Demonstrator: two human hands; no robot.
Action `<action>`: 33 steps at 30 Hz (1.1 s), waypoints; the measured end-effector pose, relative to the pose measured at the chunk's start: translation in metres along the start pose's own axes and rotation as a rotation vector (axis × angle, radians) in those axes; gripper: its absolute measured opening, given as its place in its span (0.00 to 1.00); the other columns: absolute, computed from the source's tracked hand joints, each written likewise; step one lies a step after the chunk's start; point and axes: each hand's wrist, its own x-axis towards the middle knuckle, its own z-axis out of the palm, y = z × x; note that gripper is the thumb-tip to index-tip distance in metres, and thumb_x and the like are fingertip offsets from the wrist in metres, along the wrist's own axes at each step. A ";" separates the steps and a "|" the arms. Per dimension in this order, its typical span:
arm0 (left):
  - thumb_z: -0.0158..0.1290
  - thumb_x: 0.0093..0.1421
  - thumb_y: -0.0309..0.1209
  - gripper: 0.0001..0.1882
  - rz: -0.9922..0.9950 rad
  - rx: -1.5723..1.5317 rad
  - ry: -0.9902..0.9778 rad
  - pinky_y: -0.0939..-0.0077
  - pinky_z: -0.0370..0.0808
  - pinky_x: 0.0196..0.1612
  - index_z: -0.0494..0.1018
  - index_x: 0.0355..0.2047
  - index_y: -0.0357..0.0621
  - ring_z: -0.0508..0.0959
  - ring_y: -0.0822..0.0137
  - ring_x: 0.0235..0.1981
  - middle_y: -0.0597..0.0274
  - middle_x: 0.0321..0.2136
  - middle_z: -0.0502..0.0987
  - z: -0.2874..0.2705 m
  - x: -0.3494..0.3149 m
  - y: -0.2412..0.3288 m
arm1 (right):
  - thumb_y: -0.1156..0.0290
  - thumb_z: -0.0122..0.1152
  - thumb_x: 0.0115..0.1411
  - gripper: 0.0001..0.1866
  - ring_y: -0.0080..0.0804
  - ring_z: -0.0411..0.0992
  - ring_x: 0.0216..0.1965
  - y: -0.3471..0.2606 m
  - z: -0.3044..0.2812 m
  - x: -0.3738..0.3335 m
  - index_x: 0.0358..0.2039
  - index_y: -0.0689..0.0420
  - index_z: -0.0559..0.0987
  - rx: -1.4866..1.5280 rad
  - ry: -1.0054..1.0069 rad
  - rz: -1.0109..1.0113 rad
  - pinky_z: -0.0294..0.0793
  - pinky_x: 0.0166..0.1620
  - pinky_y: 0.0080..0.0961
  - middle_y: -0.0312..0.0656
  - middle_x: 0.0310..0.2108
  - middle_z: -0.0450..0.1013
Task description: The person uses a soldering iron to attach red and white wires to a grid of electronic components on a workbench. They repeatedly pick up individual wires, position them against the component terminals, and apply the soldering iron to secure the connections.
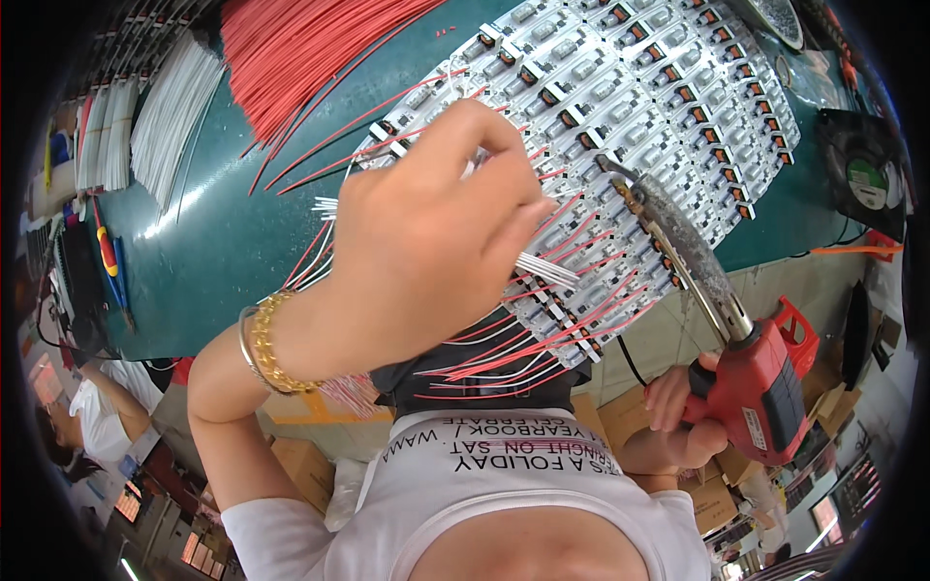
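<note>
My left hand [436, 223] is closed over the left part of a large panel of white circuit boards [668, 87]. A bundle of white wires [548, 271] passes through its grip and sticks out on both sides. Its fingertips are partly hidden. In my right hand [683, 416] is a red soldering gun [765, 392], fingers wrapped round its handle. The long metal tip [635, 198] reaches over the boards, just right of my left hand; whether it touches them I cannot tell. Red wires [601, 329] and white ones fan out from the boards' near and left edges.
On the green table [184, 281] lie a thick pile of red wires [310, 58] and a pile of white wires [174, 116]. A red-and-yellow-handled tool [105, 252] lies far left. At the right stands a black fan [862, 184]. Another person [107, 402] is at lower left.
</note>
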 end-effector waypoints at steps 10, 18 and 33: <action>0.60 0.43 0.18 0.07 -0.072 0.061 0.004 0.80 0.69 0.21 0.72 0.21 0.38 0.74 0.71 0.19 0.61 0.27 0.71 0.009 0.002 0.011 | 0.40 0.57 0.52 0.37 0.23 0.59 0.11 -0.017 0.025 -0.003 0.45 0.65 0.64 -0.061 0.234 0.152 0.60 0.18 0.20 0.32 0.09 0.61; 0.59 0.43 0.19 0.07 -0.090 0.086 0.024 0.78 0.70 0.22 0.72 0.21 0.38 0.74 0.69 0.20 0.61 0.26 0.71 0.011 0.002 0.013 | 0.42 0.58 0.53 0.37 0.22 0.59 0.10 -0.018 0.027 0.001 0.45 0.66 0.65 -0.061 0.183 0.071 0.60 0.17 0.21 0.32 0.09 0.61; 0.55 0.52 0.21 0.02 -0.121 -0.056 -0.052 0.79 0.68 0.27 0.72 0.26 0.37 0.72 0.66 0.27 0.58 0.28 0.71 0.001 0.004 0.018 | 0.40 0.50 0.57 0.41 0.20 0.58 0.09 -0.017 0.029 0.001 0.52 0.68 0.60 -0.021 0.223 0.073 0.61 0.17 0.18 0.30 0.09 0.60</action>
